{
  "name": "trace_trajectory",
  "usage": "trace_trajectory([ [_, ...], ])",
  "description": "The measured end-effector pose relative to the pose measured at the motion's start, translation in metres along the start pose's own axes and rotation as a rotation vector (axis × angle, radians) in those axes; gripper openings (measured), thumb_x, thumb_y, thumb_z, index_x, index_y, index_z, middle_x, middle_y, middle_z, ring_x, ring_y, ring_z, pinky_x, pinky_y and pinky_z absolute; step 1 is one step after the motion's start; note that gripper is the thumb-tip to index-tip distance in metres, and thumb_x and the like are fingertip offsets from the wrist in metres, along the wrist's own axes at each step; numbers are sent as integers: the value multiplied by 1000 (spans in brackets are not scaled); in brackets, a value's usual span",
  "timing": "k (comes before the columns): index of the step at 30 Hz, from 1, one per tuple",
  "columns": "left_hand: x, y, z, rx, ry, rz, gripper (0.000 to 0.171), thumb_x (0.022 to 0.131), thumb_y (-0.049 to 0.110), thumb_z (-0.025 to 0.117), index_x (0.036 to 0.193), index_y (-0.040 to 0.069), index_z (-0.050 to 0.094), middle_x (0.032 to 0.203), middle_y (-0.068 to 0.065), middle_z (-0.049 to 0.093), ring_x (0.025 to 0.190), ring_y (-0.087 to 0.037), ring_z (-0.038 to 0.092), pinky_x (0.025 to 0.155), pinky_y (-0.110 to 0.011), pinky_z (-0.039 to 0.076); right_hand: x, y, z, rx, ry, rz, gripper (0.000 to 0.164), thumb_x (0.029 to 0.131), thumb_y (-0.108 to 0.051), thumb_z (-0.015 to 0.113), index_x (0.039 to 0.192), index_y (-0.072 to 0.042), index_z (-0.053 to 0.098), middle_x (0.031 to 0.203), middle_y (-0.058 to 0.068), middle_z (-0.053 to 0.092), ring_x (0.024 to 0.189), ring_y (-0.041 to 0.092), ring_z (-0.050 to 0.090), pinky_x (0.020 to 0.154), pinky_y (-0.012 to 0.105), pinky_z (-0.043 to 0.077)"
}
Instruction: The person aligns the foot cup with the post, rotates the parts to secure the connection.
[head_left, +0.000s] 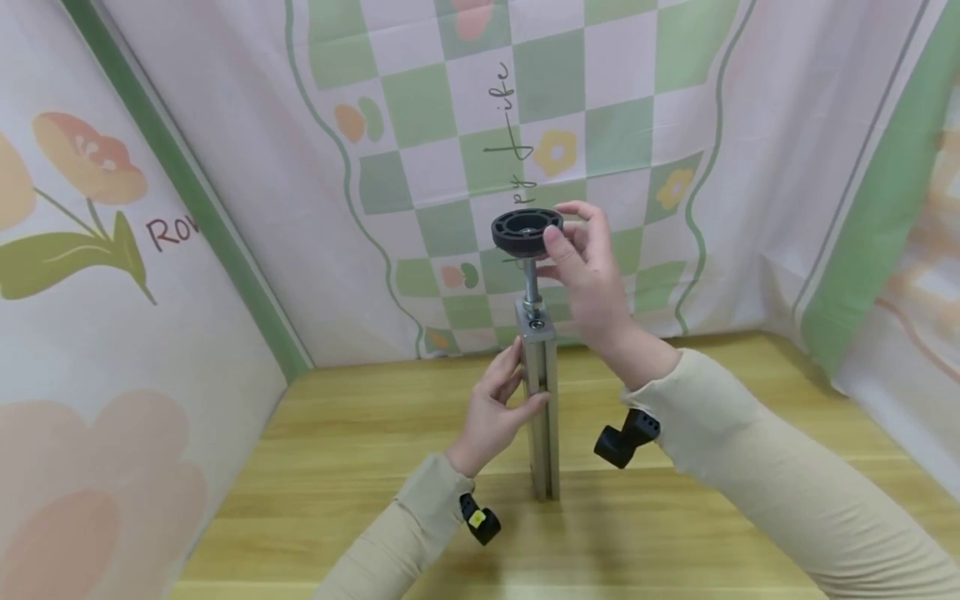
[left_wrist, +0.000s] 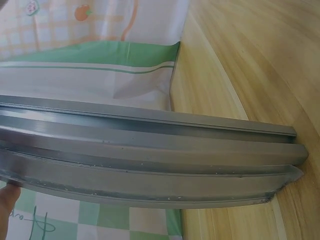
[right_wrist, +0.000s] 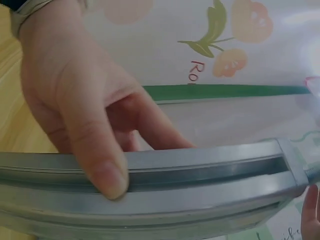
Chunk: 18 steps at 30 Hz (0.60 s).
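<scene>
An aluminium extrusion profile (head_left: pixel 538 417) stands upright on the wooden table, its lower end (left_wrist: pixel 285 175) at the tabletop in the left wrist view. My left hand (head_left: pixel 491 417) holds it below the top, thumb across the front slot (right_wrist: pixel 107 177) and fingers round the far side. From the end plate (head_left: pixel 536 327) rises a threaded rod (head_left: pixel 531 279) with a nut (head_left: pixel 533 308) at its base. On top of the rod sits a round black levelling foot (head_left: pixel 517 247), its ribbed side up. My right hand (head_left: pixel 592 275) grips its right rim between thumb and fingers.
A wooden table (head_left: pixel 360 433) lies under the profile. Printed fabric curtains (head_left: pixel 420 150) enclose it at the back and both sides, the back one close behind the profile. Black wrist-camera mounts (head_left: pixel 626 437) hang from both sleeves.
</scene>
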<state>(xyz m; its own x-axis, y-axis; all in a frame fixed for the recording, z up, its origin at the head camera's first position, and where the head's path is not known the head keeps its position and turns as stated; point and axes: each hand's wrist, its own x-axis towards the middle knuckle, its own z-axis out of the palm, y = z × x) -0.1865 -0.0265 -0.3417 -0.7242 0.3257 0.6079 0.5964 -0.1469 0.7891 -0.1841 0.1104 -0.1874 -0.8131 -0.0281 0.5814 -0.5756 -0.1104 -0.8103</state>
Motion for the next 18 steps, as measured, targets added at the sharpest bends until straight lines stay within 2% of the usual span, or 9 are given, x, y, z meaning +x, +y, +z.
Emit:
trace_trajectory([
  [3, -1, 0, -1, 4, -2, -4, 75, 81, -16, 63, 145, -5, 25, 148, -24, 30, 133, -38, 37, 108, -35, 40, 6, 0, -4, 160, -77, 16, 38, 97, -23, 41, 131, -11, 34, 116, 7, 47, 97, 13, 55, 86, 23, 50],
  [9, 0, 2, 0, 13, -6, 2, 75, 81, -15, 63, 145, -5, 25, 148, -24, 29, 134, -38, 35, 108, -35, 40, 19, 2, -16, 451, -318, 85, 57, 91, -19, 50, 141, -8, 24, 136, 16, 38, 116, 16, 49, 99, 22, 45],
  [13, 0, 3, 0, 19, -10, -13, 75, 82, -15, 63, 145, -5, 25, 149, -23, 28, 136, -36, 34, 108, -33, 40, 24, 4, -22, 543, -423, 97, 59, 89, -14, 50, 142, -10, 22, 139, 17, 33, 120, 20, 46, 102, 21, 43],
  [18, 0, 2, -1, 11, -7, -16, 74, 82, -15, 63, 145, -6, 25, 148, -24, 29, 135, -36, 35, 109, -33, 40, 28, 4, -22, 559, -475, 90, 58, 88, -8, 45, 142, -7, 24, 134, 15, 38, 121, 23, 45, 103, 22, 40],
])
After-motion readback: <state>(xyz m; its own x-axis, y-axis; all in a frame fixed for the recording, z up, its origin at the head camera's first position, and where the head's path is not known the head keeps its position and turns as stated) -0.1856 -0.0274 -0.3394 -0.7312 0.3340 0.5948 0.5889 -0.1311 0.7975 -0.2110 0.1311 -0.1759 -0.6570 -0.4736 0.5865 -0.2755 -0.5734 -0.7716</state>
